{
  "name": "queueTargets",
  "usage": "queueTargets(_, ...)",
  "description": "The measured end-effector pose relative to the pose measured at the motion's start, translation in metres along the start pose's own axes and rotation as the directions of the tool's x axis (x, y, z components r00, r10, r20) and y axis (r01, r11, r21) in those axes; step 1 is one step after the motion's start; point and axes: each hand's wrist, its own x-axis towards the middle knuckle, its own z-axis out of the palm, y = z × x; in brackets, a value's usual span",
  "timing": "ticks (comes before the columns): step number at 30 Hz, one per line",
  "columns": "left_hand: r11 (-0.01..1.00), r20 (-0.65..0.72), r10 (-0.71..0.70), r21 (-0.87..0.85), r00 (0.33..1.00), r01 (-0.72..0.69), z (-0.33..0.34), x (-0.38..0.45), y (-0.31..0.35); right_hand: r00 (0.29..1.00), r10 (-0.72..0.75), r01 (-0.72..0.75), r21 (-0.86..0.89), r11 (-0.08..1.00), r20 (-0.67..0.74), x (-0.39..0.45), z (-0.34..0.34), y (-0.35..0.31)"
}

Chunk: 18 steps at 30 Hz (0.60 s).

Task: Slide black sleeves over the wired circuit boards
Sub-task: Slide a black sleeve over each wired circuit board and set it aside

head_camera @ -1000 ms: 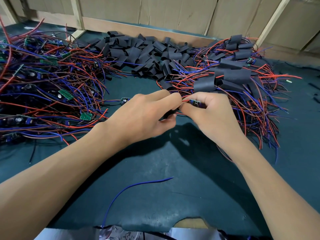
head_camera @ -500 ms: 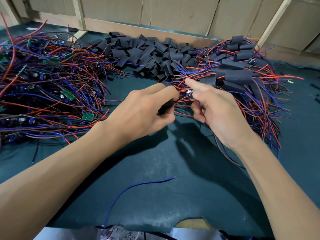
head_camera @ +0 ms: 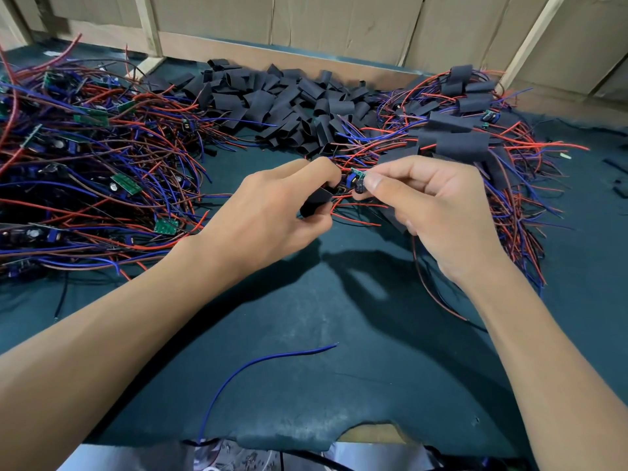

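My left hand (head_camera: 272, 212) grips a black sleeve (head_camera: 316, 202), my right hand (head_camera: 438, 212) pinches a bare board (head_camera: 357, 178); many unsleeved boards (head_camera: 85, 158) remain

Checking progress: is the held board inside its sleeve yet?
Out. The board, pinched by the right hand, shows bare beside the sleeve in the left hand.
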Motion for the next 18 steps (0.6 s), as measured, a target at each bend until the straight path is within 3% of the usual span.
queueTargets(13, 0.999, 0.019, -0.005, 0.040, 1.000, 0.004, 0.0020, -0.0011, 0.0020, 0.999, 0.049, -0.050, -0.115, 0.992, -0.007, -0.0031, 0.0033, -0.0054)
queueTargets(18, 0.998, 0.041, 0.012, 0.057, 0.999, -0.014, 0.0032, -0.0025, 0.0041, 0.997, 0.059, -0.051, -0.146, 0.988, 0.052, -0.0044, 0.0061, -0.0073)
